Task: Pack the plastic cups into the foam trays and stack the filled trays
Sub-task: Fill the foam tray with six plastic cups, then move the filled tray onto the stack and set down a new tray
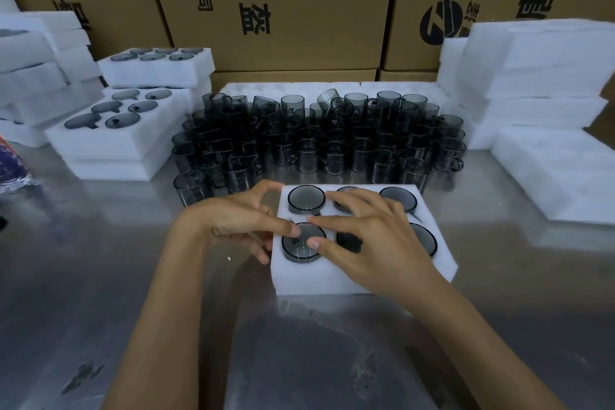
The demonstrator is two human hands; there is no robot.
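With both hands open, left hand (244, 215) steadying the tray (359, 271) and right hand (362, 236) fingertips on the cup (301, 248), even downward pressure should seat it flush.

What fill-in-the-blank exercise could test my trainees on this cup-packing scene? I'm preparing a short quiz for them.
1. The foam tray under both hands has ___ round pockets, in two rows.
2. The right hand rests its fingers on the cup in the near-___ pocket.
3. The loose smoky plastic cups stand ___ the tray.
4. The filled trays are stacked on the person's ___ side.

Missing words: six; left; behind; left
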